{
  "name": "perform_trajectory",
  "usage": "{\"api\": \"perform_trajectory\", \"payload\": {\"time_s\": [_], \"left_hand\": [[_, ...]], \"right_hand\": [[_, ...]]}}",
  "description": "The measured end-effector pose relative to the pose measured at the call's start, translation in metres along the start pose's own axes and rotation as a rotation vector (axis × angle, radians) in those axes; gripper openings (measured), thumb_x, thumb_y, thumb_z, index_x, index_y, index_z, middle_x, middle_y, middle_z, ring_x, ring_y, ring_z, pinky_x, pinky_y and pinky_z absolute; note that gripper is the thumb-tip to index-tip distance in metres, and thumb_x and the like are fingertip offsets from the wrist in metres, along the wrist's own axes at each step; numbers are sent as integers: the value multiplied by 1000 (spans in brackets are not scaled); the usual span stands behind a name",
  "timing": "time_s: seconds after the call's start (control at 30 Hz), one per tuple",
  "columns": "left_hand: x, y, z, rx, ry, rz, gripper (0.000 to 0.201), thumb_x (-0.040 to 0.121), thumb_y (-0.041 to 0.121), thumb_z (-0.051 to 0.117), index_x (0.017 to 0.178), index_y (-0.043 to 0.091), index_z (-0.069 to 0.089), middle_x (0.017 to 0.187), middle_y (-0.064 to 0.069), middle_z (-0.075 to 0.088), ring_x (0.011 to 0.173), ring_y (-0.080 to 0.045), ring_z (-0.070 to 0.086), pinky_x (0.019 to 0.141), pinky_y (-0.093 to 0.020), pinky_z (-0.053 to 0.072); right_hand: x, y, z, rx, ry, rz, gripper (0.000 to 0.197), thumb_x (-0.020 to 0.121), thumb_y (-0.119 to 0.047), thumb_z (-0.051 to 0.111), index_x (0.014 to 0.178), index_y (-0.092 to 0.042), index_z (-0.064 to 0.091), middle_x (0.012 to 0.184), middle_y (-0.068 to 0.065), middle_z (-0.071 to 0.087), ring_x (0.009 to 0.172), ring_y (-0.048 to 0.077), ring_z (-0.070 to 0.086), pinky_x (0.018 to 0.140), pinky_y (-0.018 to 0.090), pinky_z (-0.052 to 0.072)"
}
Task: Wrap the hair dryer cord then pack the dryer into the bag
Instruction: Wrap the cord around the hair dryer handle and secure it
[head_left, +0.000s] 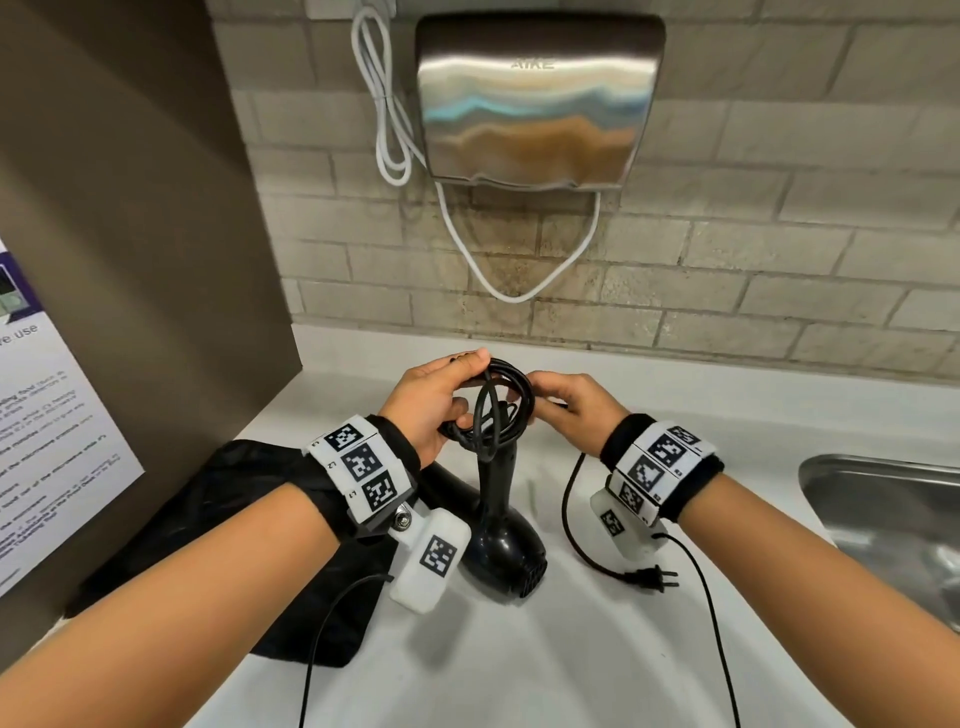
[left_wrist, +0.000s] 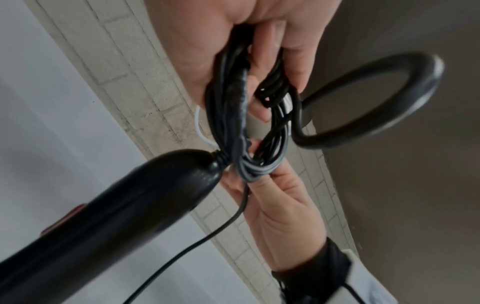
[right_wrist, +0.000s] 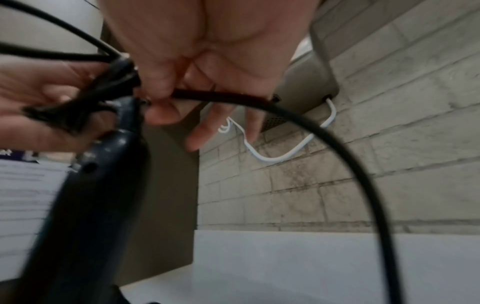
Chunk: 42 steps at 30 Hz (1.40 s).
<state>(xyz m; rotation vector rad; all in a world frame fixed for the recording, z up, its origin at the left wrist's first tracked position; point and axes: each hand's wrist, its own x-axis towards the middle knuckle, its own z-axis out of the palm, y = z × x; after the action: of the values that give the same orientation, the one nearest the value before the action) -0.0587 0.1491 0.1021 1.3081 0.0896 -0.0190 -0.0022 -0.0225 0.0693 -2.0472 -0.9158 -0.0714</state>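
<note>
White counter (head_left: 519, 649) beneath both hands. Left hand (head_left: 431, 405) grips the coiled cord (head_left: 498, 400); right hand (head_left: 571, 410) pinches its free run. Risk: plug (head_left: 652, 578), trailing below the right wrist, snags and loosens the coil.

The left wrist hides part of the bag (head_left: 218, 499); poster (head_left: 47, 441) text is blurred, its left side cut off.
</note>
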Motion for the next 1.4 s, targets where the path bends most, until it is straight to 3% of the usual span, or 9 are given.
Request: {"api": "perform_trajectory", "payload": {"time_s": [0.2, 0.4, 0.53, 0.63, 0.73, 0.9, 1.07, 1.17, 1.4], "left_hand": [[-2, 3, 5, 0, 104, -51, 25, 88, 20, 56, 66, 10, 58, 53, -3, 64, 31, -6, 21, 37, -17, 27], [-3, 0, 8, -57, 115, -60, 22, 88, 18, 55, 68, 9, 55, 54, -4, 63, 31, -6, 22, 37, -16, 28], [-4, 1, 6, -159, 88, -73, 21, 89, 18, 52, 70, 11, 53, 53, -3, 62, 29, -4, 23, 37, -16, 30], [-7, 2, 4, -163, 44, -88, 20, 90, 20, 51, 73, 12, 52, 54, -1, 62, 27, -4, 23, 36, -15, 29], [-7, 3, 2, -111, 46, -70, 18, 91, 21, 51, 77, 11, 54, 63, -3, 63, 28, -4, 22, 37, -16, 29], [0, 6, 0, -69, 68, 1, 17, 92, 18, 54, 78, 10, 61, 63, 1, 66, 31, -5, 22, 40, -16, 29], [3, 7, -3, -48, 87, 59, 12, 90, 16, 56, 81, 11, 61, 69, 3, 66, 32, -4, 24, 41, -15, 32], [1, 8, -3, -51, 71, 70, 13, 90, 16, 56, 79, 12, 62, 67, 3, 67, 33, -4, 25, 42, -15, 33], [-8, 11, -5, -17, -26, 55, 17, 91, 14, 53, 79, 11, 65, 64, -2, 68, 32, -4, 25, 50, -20, 34]], "right_hand": [[14, 36, -7, 19, 244, 359, 18, 90, -2, 51, 98, 3, 65, 63, -4, 53, 50, 0, 49, 46, 6, 38], [25, 57, -9, 85, 398, 494, 24, 89, -4, 52, 110, -1, 64, 85, 7, 64, 59, 11, 51, 42, 5, 40], [28, 66, -12, 80, 450, 566, 23, 90, -4, 51, 107, -1, 65, 89, 10, 62, 42, 3, 53, 38, 7, 41], [24, 75, -21, 167, 499, 743, 19, 91, -4, 50, 101, 2, 65, 88, 14, 62, 51, 15, 52, 37, 14, 44], [22, 74, -24, -34, 329, 774, 22, 90, -2, 43, 85, -3, 64, 81, 14, 61, 68, 29, 55, 56, 26, 48], [17, 27, -16, -292, -8, 330, 47, 70, 8, 48, 109, -15, 59, 93, -2, 57, 85, 20, 50, 73, 23, 41], [2, -19, -8, -459, -354, 161, 43, 78, -28, 66, 119, -24, 52, 93, -9, 64, 83, 7, 55, 82, 22, 42], [2, -23, -2, -233, -336, 252, 29, 93, -26, 50, 117, -11, 55, 77, -5, 58, 70, 6, 54, 72, 23, 46], [16, -18, -41, -152, -335, 318, 23, 93, -14, 50, 108, -6, 66, 100, -5, 63, 99, 7, 53, 95, 23, 38]]}}
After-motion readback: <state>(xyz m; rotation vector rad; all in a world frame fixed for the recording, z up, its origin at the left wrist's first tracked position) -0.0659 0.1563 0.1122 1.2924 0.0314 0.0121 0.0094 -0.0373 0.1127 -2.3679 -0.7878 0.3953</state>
